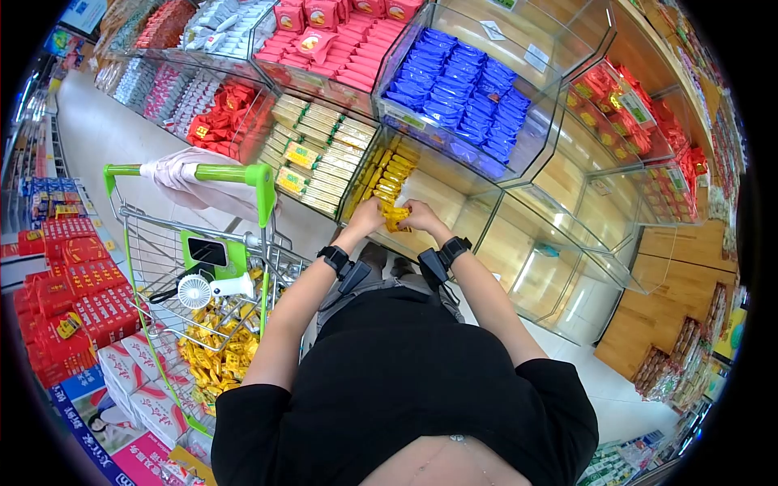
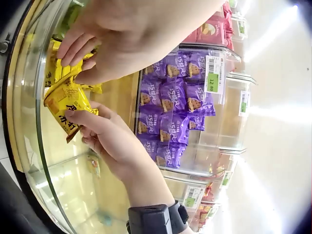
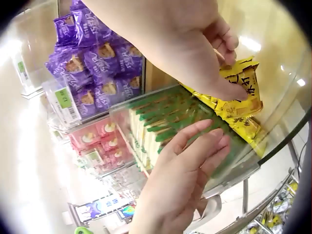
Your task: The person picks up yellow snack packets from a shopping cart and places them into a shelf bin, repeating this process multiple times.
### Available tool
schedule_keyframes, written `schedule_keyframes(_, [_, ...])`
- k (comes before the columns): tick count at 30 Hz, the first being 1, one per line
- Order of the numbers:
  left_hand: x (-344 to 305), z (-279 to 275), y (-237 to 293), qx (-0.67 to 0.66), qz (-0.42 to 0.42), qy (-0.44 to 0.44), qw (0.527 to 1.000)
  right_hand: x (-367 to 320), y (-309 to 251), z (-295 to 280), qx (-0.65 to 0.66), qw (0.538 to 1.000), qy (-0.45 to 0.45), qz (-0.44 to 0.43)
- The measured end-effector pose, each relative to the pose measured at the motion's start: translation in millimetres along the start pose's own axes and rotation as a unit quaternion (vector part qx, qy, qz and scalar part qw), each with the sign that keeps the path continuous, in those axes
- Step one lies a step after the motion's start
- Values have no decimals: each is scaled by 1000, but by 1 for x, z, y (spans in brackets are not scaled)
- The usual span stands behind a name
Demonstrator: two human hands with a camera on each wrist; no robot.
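My right hand (image 1: pixel 423 215) pinches a yellow snack packet (image 2: pixel 68 107) with dark lettering, thumb across its face. The packet is tilted over the narrow bin. Beside it, my left hand (image 3: pixel 192 158) has loosely bent fingers with nothing visible between them, its fingertips close to the yellow packets. A row of yellow packets (image 1: pixel 395 172) lies in the bin beyond both hands. In the right wrist view, part of that row is hidden behind my right hand.
Clear dividers separate the bins. Stick-shaped packs (image 1: pixel 316 154) lie left of the yellow row, and blue-purple packets (image 1: pixel 454 89) sit above. A shopping cart (image 1: pixel 190 172) with yellow packets inside stands at my left. Red boxes (image 1: pixel 89 275) are stacked beyond it.
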State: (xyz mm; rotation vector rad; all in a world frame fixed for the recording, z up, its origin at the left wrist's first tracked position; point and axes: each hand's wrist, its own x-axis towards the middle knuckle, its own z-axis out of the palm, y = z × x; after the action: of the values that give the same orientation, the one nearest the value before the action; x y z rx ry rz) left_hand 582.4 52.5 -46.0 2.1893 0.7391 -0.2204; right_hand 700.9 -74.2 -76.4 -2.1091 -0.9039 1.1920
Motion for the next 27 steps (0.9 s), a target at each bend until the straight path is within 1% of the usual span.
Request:
schedule_keyframes(2, [6, 3, -5, 26, -33, -94, 995, 6, 9, 8, 17, 999, -3, 29])
schedule_keyframes(3, [10, 11, -13, 25, -35, -94, 995, 11, 15, 14, 17, 999, -5, 30])
schedule_keyframes(5, [20, 31, -35, 42, 7, -127, 991, 20, 24, 24, -23, 999, 17, 23])
schedule_keyframes(9, [25, 44, -38, 60, -26, -163, 984, 23, 15, 27, -35, 997, -25, 57])
schedule_keyframes(10, [26, 47, -35, -69, -120, -163, 977, 23, 14, 30, -54, 997, -13, 45])
schedule_keyframes(11, [27, 49, -32, -195, -211, -158, 945, 23, 14, 31, -74, 997, 0, 32])
schedule_keyframes(12, [29, 49, -28, -196, -214, -159, 944, 25, 16, 34, -72, 997, -3, 34])
schedule_keyframes(13, [31, 48, -25, -267, -294, -146, 906, 28, 18, 38, -51, 998, -10, 45])
schedule_keyframes(14, [32, 46, -23, -336, -370, -129, 857, 30, 21, 41, -31, 998, -18, 57])
schedule_keyframes(15, [33, 44, -22, -336, -373, -130, 855, 32, 23, 44, -29, 998, -21, 58])
schedule_keyframes(17, [33, 39, -19, -383, -369, -153, 833, 35, 26, 50, -51, 998, 4, 40])
schedule_keyframes(18, [31, 35, -13, -383, -371, -153, 832, 35, 25, 51, -50, 998, 3, 41])
schedule_keyframes(20, [26, 30, -2, -404, -357, -128, 832, 35, 22, 51, -22, 998, 14, 50])
schedule_keyframes(24, [31, 49, -18, -441, -368, -105, 812, 37, 26, 57, -7, 998, 22, 56])
schedule_keyframes(26, [29, 47, -16, -480, -381, -81, 786, 35, 23, 58, 17, 998, 51, 20])
schedule_keyframes(27, [29, 48, -16, -480, -383, -81, 785, 36, 23, 60, 18, 998, 49, 22])
